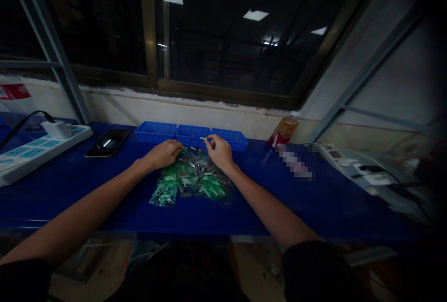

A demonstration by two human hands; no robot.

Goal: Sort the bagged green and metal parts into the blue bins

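Several clear and green plastic bags point(164, 191) with small metal and pale parts lie in a pile on the blue table point(139, 211). At the pile's back left, my left hand point(165, 154) has its fingers closed on something I cannot make out. My right hand point(219, 151) pinches a small metal part point(204, 139) between thumb and fingertips, just in front of the blue bins. Three joined blue bins point(156, 130) stand behind the pile; what they hold is too dark to tell.
A phone point(106, 143) and a white power strip point(45, 149) lie to the left. An orange packet point(284, 132) stands at the back right, with another power strip point(344, 164) farther right. Metal frame bars rise at both sides.
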